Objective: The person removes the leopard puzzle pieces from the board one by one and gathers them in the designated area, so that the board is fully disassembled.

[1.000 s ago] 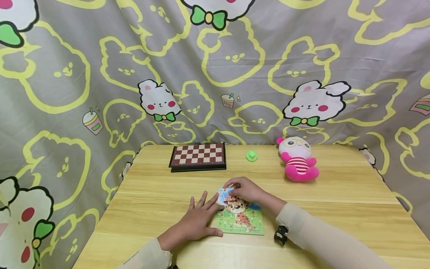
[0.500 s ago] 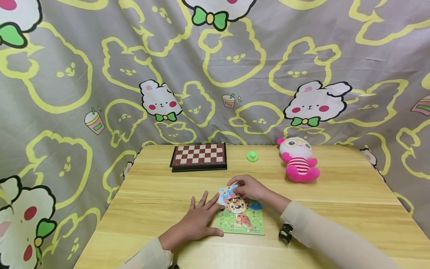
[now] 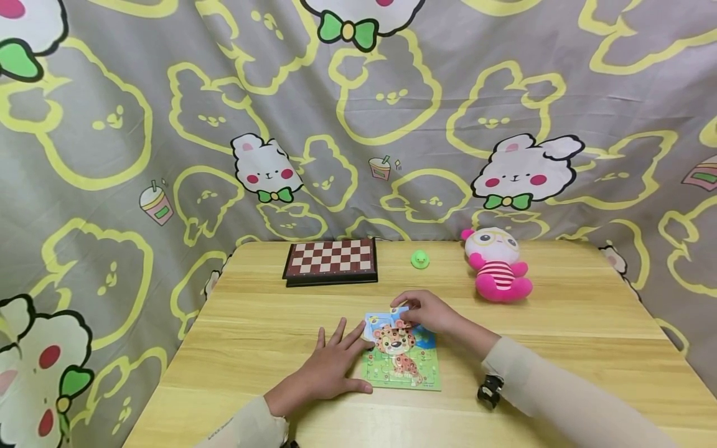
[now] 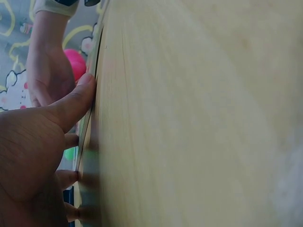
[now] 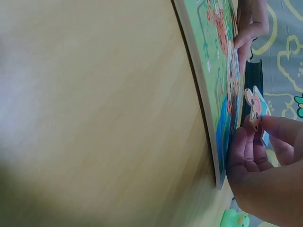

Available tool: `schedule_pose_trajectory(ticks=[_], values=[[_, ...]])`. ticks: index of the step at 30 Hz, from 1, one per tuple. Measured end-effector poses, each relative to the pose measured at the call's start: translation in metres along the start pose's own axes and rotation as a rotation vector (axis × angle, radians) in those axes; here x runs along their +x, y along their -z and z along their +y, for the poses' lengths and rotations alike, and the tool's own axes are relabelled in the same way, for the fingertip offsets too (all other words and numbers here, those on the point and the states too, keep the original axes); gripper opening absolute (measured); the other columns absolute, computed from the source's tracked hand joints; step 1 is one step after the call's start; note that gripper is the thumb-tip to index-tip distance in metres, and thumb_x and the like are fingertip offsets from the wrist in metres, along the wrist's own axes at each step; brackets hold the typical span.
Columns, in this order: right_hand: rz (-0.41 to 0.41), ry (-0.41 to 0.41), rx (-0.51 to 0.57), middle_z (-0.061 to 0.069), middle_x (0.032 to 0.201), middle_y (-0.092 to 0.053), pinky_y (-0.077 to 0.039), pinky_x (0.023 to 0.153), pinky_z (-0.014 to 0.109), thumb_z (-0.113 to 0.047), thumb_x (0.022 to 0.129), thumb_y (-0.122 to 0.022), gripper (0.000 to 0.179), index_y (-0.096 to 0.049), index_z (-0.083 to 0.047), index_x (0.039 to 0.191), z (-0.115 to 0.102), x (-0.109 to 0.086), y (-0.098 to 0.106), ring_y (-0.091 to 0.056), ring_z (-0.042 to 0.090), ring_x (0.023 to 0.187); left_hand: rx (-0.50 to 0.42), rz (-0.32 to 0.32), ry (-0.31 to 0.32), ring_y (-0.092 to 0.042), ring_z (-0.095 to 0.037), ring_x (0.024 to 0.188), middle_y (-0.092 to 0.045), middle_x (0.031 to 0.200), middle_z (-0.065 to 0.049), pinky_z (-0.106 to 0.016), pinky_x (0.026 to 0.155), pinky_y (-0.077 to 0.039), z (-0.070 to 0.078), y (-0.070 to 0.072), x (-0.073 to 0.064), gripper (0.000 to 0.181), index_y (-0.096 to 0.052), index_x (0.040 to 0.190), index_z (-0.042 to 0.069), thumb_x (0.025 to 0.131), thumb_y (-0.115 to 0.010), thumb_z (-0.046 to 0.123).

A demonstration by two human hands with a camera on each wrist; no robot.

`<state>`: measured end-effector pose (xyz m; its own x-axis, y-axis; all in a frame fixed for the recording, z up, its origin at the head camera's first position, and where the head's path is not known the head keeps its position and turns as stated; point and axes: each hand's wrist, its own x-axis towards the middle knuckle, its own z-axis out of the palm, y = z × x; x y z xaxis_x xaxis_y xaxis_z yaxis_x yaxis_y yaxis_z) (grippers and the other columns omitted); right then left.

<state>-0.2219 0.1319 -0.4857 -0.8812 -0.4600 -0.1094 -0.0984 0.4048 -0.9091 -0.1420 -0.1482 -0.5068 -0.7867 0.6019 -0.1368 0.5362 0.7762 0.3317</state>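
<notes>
Our left hand (image 3: 327,371) lies flat, steadying the puzzle (image 3: 402,364) at the table's (image 3: 560,336) near middle, while our right hand (image 3: 428,311) pinches a puzzle piece (image 5: 256,107), likely light, stiff card best held by its edges.

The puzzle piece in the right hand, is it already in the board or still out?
Out. The right hand pinches the puzzle piece lifted clear of the puzzle board.

Left hand (image 3: 327,370) lies flat with fingers spread; right hand (image 3: 428,311) is raised, fingertips pinched together.
</notes>
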Motion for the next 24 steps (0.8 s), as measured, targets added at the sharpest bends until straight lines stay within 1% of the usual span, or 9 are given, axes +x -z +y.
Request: schedule_pose_trajectory(ticks=[3, 9, 14, 20, 24], values=[[0.015, -0.015, 0.006, 0.010, 0.091, -0.061, -0.054, 0.071, 0.034, 0.000, 0.095, -0.066, 0.026, -0.071, 0.000, 0.120, 0.001, -0.003, 0.002, -0.058, 0.020, 0.079, 0.001, 0.000, 0.001, -0.005, -0.047, 0.157, -0.013, 0.174, -0.001, -0.084, 0.110, -0.011, 0.000, 0.000, 0.000, 0.083, -0.044, 0.153, 0.034, 0.085, -0.060, 0.077], [0.031, -0.057, 0.051, 0.010, 0.090, -0.060, -0.057, 0.073, 0.034, 0.000, 0.095, -0.067, 0.026, -0.072, -0.002, 0.121, 0.005, -0.010, 0.008, -0.061, 0.020, 0.080, 0.006, 0.005, -0.005, -0.006, -0.048, 0.156, -0.013, 0.174, -0.002, -0.084, 0.110, -0.011, 0.001, 0.000, -0.001, 0.082, -0.044, 0.153, 0.034, 0.085, -0.060, 0.077], [0.033, -0.052, 0.048, 0.010, 0.089, -0.061, -0.058, 0.073, 0.033, -0.001, 0.095, -0.067, 0.027, -0.071, -0.001, 0.122, 0.011, -0.015, 0.015, -0.062, 0.019, 0.081, 0.007, 0.005, -0.001, -0.006, -0.047, 0.156, -0.013, 0.174, -0.001, -0.084, 0.110, -0.011, 0.002, 0.001, 0.000, 0.082, -0.044, 0.153, 0.034, 0.084, -0.059, 0.077], [0.055, -0.058, 0.029, 0.008, 0.086, -0.057, -0.054, 0.065, 0.028, -0.002, 0.096, -0.067, 0.026, -0.071, -0.001, 0.122, 0.017, -0.024, 0.024, -0.057, 0.018, 0.077, 0.011, 0.004, 0.000, -0.006, -0.047, 0.157, -0.013, 0.174, -0.002, -0.084, 0.110, -0.011, 0.002, 0.001, -0.001, 0.082, -0.044, 0.153, 0.034, 0.084, -0.060, 0.077], [0.062, -0.049, 0.035, 0.009, 0.085, -0.057, -0.055, 0.065, 0.028, 0.000, 0.096, -0.067, 0.026, -0.070, 0.002, 0.122, 0.022, -0.029, 0.030, -0.057, 0.018, 0.076, 0.013, 0.004, 0.001, -0.006, -0.047, 0.157, -0.013, 0.174, -0.002, -0.084, 0.110, -0.012, 0.002, 0.001, -0.001, 0.082, -0.044, 0.153, 0.034, 0.085, -0.060, 0.076]])
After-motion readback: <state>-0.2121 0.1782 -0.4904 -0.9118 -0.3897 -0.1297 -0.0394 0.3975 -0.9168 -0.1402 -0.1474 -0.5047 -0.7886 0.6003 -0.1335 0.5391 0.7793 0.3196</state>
